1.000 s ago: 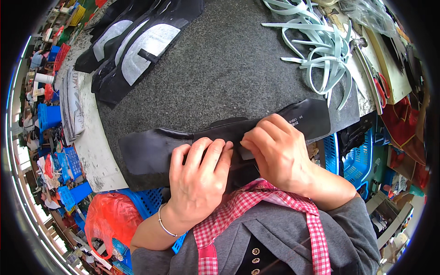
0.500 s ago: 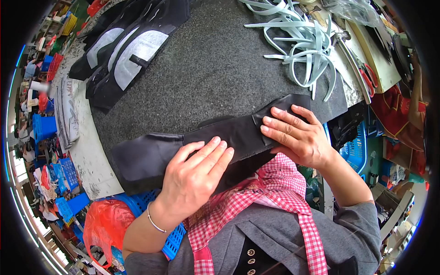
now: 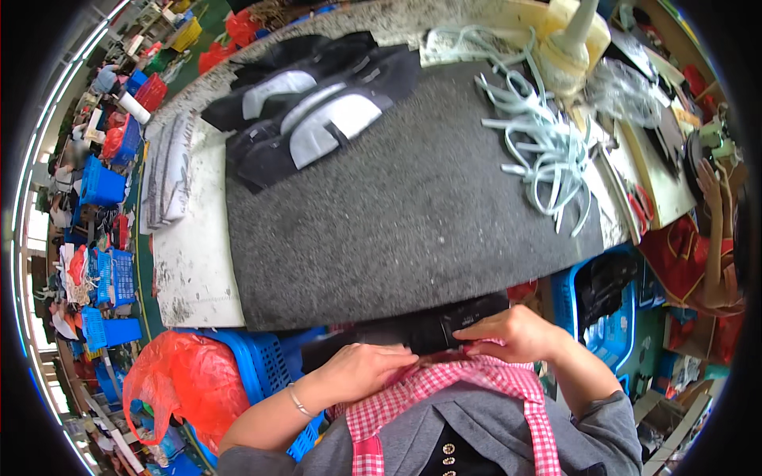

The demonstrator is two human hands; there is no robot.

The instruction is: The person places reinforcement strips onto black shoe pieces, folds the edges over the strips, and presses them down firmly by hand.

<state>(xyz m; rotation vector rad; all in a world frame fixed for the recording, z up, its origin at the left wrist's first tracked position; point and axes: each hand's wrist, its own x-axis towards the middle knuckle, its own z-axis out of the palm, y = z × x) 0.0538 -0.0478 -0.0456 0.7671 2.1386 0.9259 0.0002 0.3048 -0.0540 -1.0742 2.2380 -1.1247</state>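
A long black strip of smooth, leather-like material (image 3: 432, 332) lies across my lap, just below the front edge of the table. Its near edge is gripped at the left by my left hand (image 3: 359, 371), fingers together and pointing right, the fingertips partly hidden. Farther right, my right hand (image 3: 516, 335) pinches the strip between thumb and fingers. A pink checked apron (image 3: 397, 406) bunches up against the strip and under both hands.
A dark grey mat (image 3: 373, 222) covers much of the table. Black cut pieces with white patches (image 3: 337, 131) lie at its far left, pale blue strips (image 3: 548, 151) at far right. Behind them stands a glue bottle (image 3: 567, 59). Blue baskets (image 3: 270, 365) and a red bag (image 3: 186, 389) are below left.
Both hands have drawn the black strip off the mat toward me, down to my lap. They lay flat on it before; now their fingers close on its edge. The view has shifted too.
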